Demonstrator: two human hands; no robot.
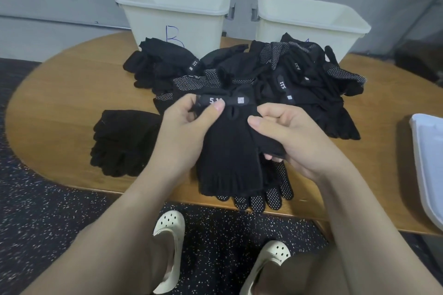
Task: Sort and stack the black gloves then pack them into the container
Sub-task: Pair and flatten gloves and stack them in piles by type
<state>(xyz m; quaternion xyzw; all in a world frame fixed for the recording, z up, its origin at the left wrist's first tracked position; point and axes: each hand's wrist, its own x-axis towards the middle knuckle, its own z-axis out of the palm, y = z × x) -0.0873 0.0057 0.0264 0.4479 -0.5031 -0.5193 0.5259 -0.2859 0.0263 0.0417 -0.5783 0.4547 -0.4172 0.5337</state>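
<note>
Head view, centre frame: left hand (184, 124) and right hand (290, 136), fingers (217, 109) curled and pinching one black glove (230, 151) by its cuff edges, over the near edge of the wooden worktop (60, 93). Behind, loose glove pile (287, 74) partly hiding two white bins (172, 14) at upper centre and upper right. Small glove stack (122, 141) at left; dotted glove (268, 196) beneath; white tray (429, 163) at right edge.

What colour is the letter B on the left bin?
Blue, on the white bin; head view.
</note>
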